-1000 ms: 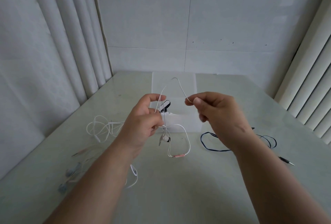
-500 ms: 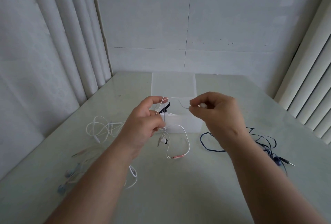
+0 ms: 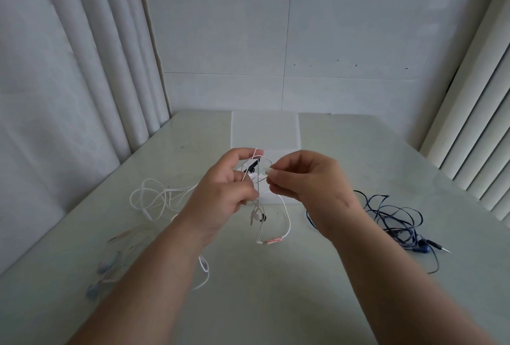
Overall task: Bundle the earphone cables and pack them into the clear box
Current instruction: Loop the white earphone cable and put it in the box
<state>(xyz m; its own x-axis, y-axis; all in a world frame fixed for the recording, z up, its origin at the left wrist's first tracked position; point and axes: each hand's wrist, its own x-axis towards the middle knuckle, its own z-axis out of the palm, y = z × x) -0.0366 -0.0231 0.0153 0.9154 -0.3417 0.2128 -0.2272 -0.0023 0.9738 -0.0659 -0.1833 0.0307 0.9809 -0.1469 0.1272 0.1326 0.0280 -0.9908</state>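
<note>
The white earphone cable point(image 3: 289, 223) was held up above the counter point(image 3: 276, 297), just in front of the clear box point(image 3: 265, 132) and not yet in it. The left hand point(image 3: 226, 192) gripped the gathered turns with curled fingers, forefinger and thumb raised so a strand ran over them, probably to serve as the form for winding. The right hand point(image 3: 309, 179) pinched a white bit of the same cable between thumb and forefinger, close beside the left, seemingly feeding the next turn. Below the hands an earbud point(image 3: 258, 217) and a loop with a pink remote point(image 3: 273, 241) hung slack, so the bundle looked unfinished.

Another white cable point(image 3: 150, 198) lay loose on the counter to the left, pale earphones point(image 3: 103, 267) nearer the edge, and a dark blue cable point(image 3: 397, 215) to the right, all unbundled.

A second earlier, the right hand had been held wider apart and a tall loop rose between the hands; since then it had closed in on the left and the loop had shrunk to a small arc.
</note>
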